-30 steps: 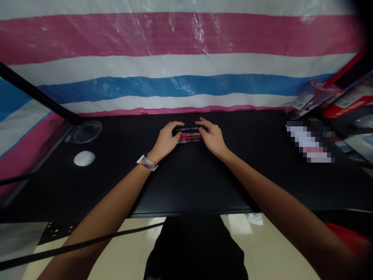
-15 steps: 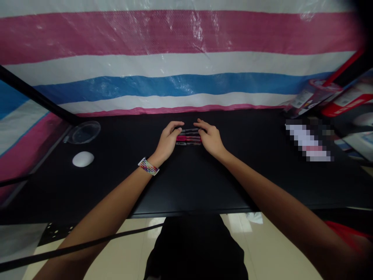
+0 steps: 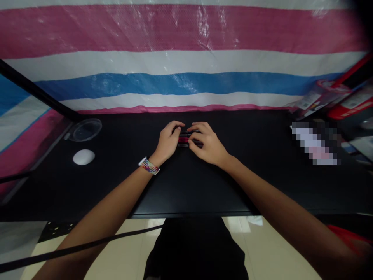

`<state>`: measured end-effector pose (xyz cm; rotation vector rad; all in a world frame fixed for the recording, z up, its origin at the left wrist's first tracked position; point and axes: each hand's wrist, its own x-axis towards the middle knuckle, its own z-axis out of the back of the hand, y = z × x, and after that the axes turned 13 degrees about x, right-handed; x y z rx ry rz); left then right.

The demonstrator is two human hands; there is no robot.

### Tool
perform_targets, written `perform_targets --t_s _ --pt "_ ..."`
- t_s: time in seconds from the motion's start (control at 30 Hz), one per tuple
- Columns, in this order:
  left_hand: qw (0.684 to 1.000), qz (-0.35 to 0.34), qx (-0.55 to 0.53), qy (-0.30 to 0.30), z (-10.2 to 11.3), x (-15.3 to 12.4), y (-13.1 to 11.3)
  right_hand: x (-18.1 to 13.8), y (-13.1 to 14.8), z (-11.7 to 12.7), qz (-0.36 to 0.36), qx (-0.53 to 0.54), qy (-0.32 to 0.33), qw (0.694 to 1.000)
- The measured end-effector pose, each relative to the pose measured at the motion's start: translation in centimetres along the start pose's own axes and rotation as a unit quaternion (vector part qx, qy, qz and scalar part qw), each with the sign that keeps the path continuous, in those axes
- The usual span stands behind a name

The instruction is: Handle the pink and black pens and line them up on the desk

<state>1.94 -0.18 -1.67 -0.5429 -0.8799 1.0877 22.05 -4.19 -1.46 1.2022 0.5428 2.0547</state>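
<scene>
Several slim pens (image 3: pixel 183 139), black ones and a red one, lie side by side on the black table near its middle. My left hand (image 3: pixel 169 140) is curved around their left ends, thumb against them and fingers reaching behind. From the right, my right hand (image 3: pixel 208 143) reaches over the row, its thumb in front and its fingers at the far side. The pens' right part is mostly hidden under this hand. A patterned band (image 3: pixel 149 165) circles my left wrist.
On the left of the black table (image 3: pixel 186 182) are a white rounded object (image 3: pixel 84 157) and a clear round lid (image 3: pixel 86 130). A clear container (image 3: pixel 317 99) and a blurred-out item (image 3: pixel 316 144) are at the right. A striped sheet (image 3: pixel 175 62) hangs behind.
My right hand has shifted left over the pens, covering more of them, and its thumb has moved in front of the row. My left hand stays at the left ends. The view has turned slightly.
</scene>
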Motion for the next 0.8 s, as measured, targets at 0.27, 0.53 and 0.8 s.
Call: perform_targets --t_s 0.27,0.53,0.8 --pt "1.0 0.005 0.007 -0.029 0.4 0.5 0.3 0.0 0.9 0.2 0.064 -0.011 0.09 0.994" --pt "0.998 -0.037 -0.006 -0.042 0.9 0.2 -0.7 0.1 0.6 0.4 0.089 -0.022 0.163 0.982" --pt "0.975 -0.153 0.159 -0.001 1.1 -0.3 -1.1 0.5 0.0 1.7 0.024 0.006 -0.024 0.999"
